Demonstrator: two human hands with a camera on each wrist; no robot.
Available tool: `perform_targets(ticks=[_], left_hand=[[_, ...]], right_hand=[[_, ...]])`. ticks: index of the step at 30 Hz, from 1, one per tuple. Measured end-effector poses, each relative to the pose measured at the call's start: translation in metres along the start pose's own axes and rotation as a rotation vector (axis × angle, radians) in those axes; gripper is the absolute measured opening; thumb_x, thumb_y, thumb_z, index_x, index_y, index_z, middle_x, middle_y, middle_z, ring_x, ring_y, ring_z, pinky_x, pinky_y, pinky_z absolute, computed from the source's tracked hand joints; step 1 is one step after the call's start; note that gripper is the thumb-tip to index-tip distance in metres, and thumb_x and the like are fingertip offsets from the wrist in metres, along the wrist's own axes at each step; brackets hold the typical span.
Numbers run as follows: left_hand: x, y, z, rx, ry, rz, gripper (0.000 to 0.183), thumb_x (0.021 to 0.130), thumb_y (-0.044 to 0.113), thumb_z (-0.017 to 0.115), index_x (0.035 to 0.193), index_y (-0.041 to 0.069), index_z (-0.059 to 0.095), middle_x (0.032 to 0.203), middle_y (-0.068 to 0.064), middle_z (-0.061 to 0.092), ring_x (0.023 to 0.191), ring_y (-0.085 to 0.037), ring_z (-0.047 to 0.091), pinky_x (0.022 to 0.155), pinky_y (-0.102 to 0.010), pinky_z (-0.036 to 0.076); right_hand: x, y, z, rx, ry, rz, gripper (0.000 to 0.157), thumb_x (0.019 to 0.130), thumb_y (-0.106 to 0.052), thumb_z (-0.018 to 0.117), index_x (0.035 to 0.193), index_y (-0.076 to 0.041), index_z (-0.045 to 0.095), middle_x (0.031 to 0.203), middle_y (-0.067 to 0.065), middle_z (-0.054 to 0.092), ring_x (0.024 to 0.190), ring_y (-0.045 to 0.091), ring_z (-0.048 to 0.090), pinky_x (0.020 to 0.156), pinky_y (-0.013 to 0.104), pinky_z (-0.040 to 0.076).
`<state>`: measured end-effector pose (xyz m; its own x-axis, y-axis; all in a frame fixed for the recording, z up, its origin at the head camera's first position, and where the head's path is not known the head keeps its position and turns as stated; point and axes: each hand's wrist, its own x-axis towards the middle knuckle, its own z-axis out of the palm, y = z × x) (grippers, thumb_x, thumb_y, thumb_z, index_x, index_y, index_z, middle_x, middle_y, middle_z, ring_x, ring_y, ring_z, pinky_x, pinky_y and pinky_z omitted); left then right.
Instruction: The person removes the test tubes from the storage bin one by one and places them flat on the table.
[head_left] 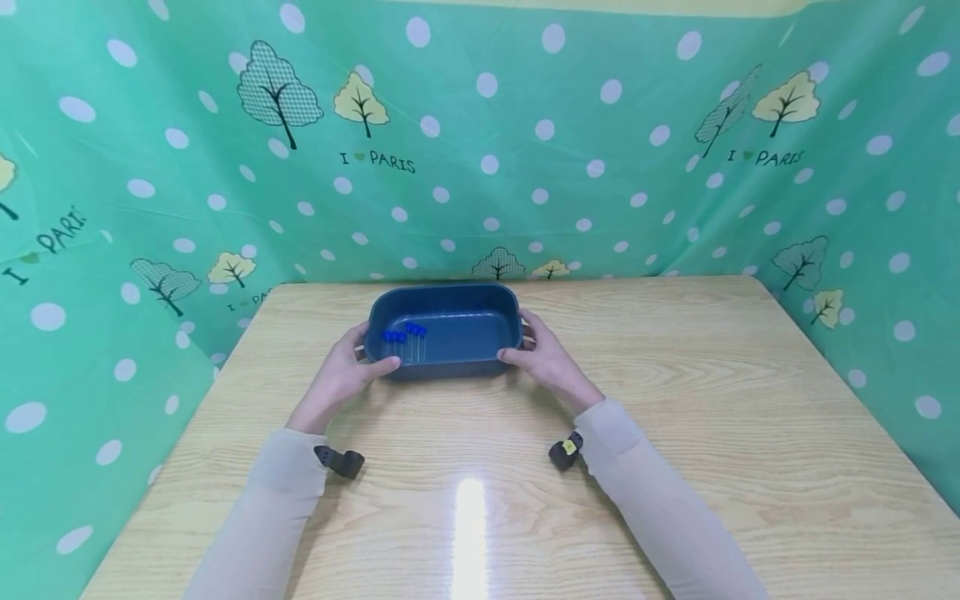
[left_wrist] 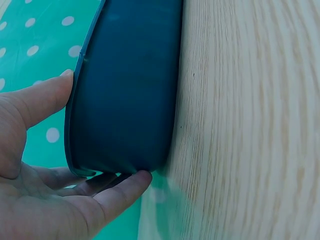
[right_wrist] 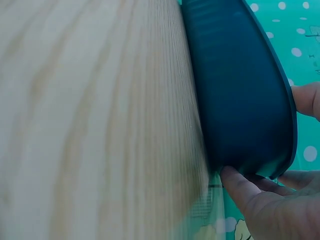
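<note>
A dark blue plastic basin (head_left: 450, 371), oblong with rounded corners, sits toward the back of the table between both hands. My left hand (head_left: 347, 372) holds its left end, thumb on the near rim and fingers against the end wall. At the opposite end my right hand (head_left: 550, 358) grips in the same way. Inside, on the left part of the floor, lie two small groups of bright blue pieces (head_left: 416, 330); they are too small to make out. In the left wrist view, fingertips (left_wrist: 142, 177) touch the basin's end wall near its base. The right wrist view shows similar contact.
The light wood-grain table (head_left: 675, 375) carries a bright light reflection (head_left: 470, 533) near the front. A green dotted cloth (head_left: 517, 192) with printed trees hangs behind and at both sides. Dark wrist-worn devices (head_left: 341, 460) are on both sleeves.
</note>
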<state>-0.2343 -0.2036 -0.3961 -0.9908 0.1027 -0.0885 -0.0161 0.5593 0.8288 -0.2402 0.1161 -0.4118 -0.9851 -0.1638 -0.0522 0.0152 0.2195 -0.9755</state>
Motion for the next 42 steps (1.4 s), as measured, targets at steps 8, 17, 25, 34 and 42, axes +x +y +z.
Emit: perform_targets(ticks=[8,17,25,34,42], left_hand=[[0.0,0.001,0.002,-0.01,-0.006,0.003,0.092,0.084,0.032,0.073,0.153,0.008,0.016,0.152,-0.02,0.028,0.134,-0.043,0.033,0.106,-0.056,0.033],[0.001,0.003,0.004,-0.016,-0.005,0.0,0.09,0.085,0.029,0.072,0.153,0.008,0.016,0.151,-0.02,0.029,0.134,-0.043,0.033,0.106,-0.055,0.033],[0.002,0.005,0.008,-0.029,-0.008,-0.004,0.094,0.083,0.033,0.074,0.153,0.008,0.017,0.151,-0.02,0.029,0.134,-0.042,0.033,0.105,-0.054,0.035],[0.004,0.005,0.008,-0.026,-0.012,-0.03,0.094,0.084,0.031,0.074,0.153,0.01,0.014,0.153,-0.019,0.027,0.135,-0.041,0.032,0.106,-0.053,0.034],[0.002,0.009,0.01,-0.021,-0.014,-0.028,0.095,0.083,0.033,0.074,0.153,0.009,0.014,0.152,-0.019,0.028,0.135,-0.04,0.033,0.106,-0.053,0.034]], right_hand=[[-0.002,-0.003,-0.004,0.022,-0.035,0.011,0.09,0.082,-0.007,0.071,0.153,-0.012,0.016,0.151,0.024,0.027,0.134,0.039,0.037,0.102,0.043,0.041],[-0.001,0.003,-0.005,0.021,-0.017,-0.002,0.089,0.082,-0.009,0.071,0.153,-0.014,0.017,0.15,0.021,0.029,0.133,0.036,0.039,0.101,0.042,0.043],[-0.002,0.004,-0.008,0.0,0.003,-0.018,0.087,0.081,-0.01,0.07,0.152,-0.014,0.02,0.147,0.021,0.034,0.131,0.036,0.041,0.099,0.041,0.045],[-0.003,0.004,-0.01,0.008,-0.007,-0.021,0.086,0.082,-0.009,0.069,0.152,-0.014,0.019,0.148,0.022,0.032,0.131,0.037,0.041,0.098,0.041,0.045],[-0.005,0.003,-0.011,0.019,0.001,-0.015,0.085,0.082,-0.008,0.069,0.152,-0.013,0.02,0.148,0.021,0.032,0.13,0.036,0.042,0.098,0.041,0.045]])
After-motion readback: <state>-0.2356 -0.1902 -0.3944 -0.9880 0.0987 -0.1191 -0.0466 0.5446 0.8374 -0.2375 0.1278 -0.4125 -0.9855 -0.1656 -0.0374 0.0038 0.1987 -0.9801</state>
